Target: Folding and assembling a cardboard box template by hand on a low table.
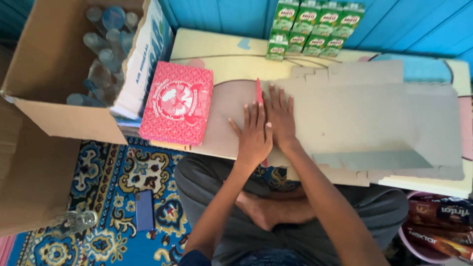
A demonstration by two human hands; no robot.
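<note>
A flat, unfolded grey cardboard box blank (374,118) lies on a low table (221,59) in front of me, with a thin red edge (258,91) showing at its left fold. My left hand (253,135) and my right hand (280,116) press flat on the blank's left end, side by side and partly overlapping, fingers spread. An assembled red box (178,102) with a white printed emblem stands just left of my hands.
A large open carton (54,74) of clear water bottles (106,44) sits at the left. Green drink cartons (310,27) are stacked at the table's far edge by a blue wall. A blue phone (144,211) lies on the patterned rug. Snack packets fill a pink tub (433,229) at the right.
</note>
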